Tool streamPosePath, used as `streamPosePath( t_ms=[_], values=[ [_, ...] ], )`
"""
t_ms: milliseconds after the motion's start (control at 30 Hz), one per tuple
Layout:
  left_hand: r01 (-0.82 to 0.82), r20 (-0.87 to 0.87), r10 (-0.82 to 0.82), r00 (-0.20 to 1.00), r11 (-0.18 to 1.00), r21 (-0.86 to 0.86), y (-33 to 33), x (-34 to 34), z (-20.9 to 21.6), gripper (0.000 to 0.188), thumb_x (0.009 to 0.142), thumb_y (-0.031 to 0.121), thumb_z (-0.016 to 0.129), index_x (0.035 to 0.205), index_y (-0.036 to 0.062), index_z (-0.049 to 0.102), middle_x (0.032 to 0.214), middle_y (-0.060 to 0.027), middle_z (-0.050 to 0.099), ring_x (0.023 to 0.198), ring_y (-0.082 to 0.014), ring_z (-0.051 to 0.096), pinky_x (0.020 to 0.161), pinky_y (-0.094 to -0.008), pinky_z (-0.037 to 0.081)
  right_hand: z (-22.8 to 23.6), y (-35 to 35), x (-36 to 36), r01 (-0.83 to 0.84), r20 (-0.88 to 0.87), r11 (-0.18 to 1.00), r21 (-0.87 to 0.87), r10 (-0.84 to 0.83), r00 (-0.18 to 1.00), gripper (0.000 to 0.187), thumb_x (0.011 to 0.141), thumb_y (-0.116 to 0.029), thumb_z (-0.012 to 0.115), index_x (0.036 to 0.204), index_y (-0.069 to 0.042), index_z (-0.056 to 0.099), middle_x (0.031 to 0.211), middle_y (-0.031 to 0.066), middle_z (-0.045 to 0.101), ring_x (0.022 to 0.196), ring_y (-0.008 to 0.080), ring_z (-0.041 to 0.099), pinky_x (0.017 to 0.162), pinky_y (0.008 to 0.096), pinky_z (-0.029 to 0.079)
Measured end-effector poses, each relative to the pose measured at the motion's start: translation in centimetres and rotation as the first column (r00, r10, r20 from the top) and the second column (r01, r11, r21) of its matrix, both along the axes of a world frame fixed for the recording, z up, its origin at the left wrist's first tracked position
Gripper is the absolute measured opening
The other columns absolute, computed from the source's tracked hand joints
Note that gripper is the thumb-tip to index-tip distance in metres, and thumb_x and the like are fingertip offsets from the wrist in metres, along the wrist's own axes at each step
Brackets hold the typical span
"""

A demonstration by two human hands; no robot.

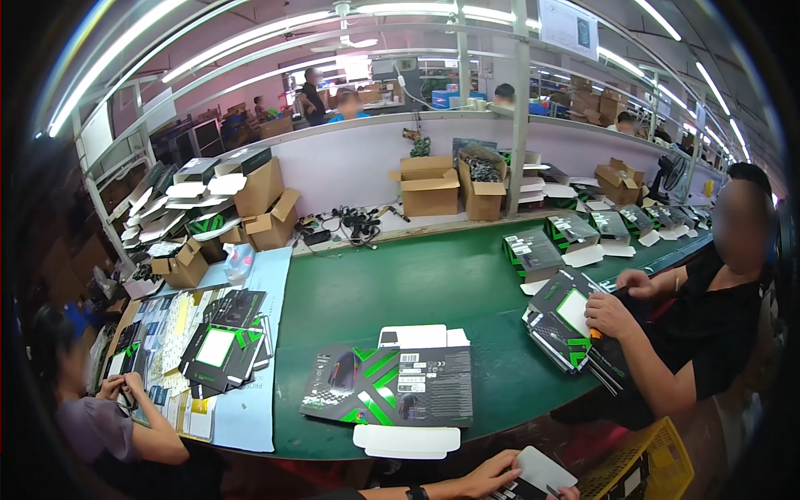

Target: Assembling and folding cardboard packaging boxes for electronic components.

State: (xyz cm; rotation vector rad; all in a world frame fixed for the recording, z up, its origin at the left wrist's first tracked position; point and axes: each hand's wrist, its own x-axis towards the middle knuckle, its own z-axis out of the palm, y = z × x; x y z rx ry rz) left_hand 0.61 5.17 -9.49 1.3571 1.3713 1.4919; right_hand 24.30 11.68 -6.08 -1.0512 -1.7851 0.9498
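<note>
At the lower edge my left hand (496,473), with a black band on its wrist, grips a dark flat box with a white flap (546,467). The fingers of my right hand (569,493) are closed at the same box's other side; most of that hand is cut off by the picture's edge. Just beyond them, on the green table, lies a flattened black-and-green printed carton (433,385) with white flaps spread out at its top and bottom. Neither hand touches that carton.
A yellow plastic crate (667,458) stands right of my hands. Stacked flat cartons (218,346) lie left on blue sheeting. A co-worker (692,325) at right handles more flat cartons (567,312); another person (108,408) sits left. Cardboard boxes (429,187) and cables (354,223) line the back.
</note>
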Motion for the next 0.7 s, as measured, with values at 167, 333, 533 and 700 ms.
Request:
streamPosePath(
  t_ms=[167,333,533,700],
  values=[
    [0.002,0.48,0.051,0.876,0.994,-0.109,0.0,1.0,2.6,0.055,0.103,0.009,0.054,0.15,0.0165,0.025,0.107,-0.0045,0.052,0.079,-0.0106,0.054,0.063,-0.0255,0.051,-0.6,-1.1,-1.9,0.188,-0.289,0.971,-0.147,-0.224,0.931,0.043,0.091,-0.011,0.078,0.128,-0.002,0.058,0.119,0.0089,0.06,0.097,0.0191,0.058,0.089,0.033,0.049],
    [-0.033,0.152,0.011,0.988,0.989,0.146,1.4,0.8,0.3,0.027,0.102,0.016,0.063,0.128,0.008,0.059,0.106,-0.0033,0.056,0.08,-0.0087,0.058,0.062,-0.0252,0.051,0.4,1.4,-0.2,-0.133,-0.122,0.97,-0.205,0.11,0.986,0.022,0.1,-0.011,0.065,0.119,-0.001,0.062,0.114,0.0084,0.066,0.104,0.0195,0.06,0.093,0.0347,0.048],
    [-0.065,0.105,0.069,0.992,0.997,-0.043,1.1,0.6,0.3,0.025,0.1,0.017,0.066,0.123,0.0055,0.063,0.113,-0.006,0.063,0.092,-0.0126,0.061,0.079,-0.0269,0.051,3.5,1.0,-2.4,-0.061,-0.091,0.945,-0.322,0.033,0.995,0.017,0.103,-0.014,0.061,0.11,0.0,0.067,0.109,0.0075,0.069,0.101,0.0187,0.062,0.093,0.0334,0.049],
    [-0.084,0.306,0.126,0.944,0.986,-0.147,0.5,0.9,2.7,0.033,0.101,0.019,0.062,0.131,0.0069,0.063,0.125,-0.0116,0.065,0.117,-0.0209,0.062,0.097,-0.0331,0.05,4.0,0.5,-3.2,0.045,0.031,0.955,-0.294,-0.038,0.999,0.014,0.099,-0.014,0.067,0.106,-0.001,0.066,0.1,0.0054,0.066,0.095,0.0171,0.06,0.088,0.0318,0.049]
  ],
)
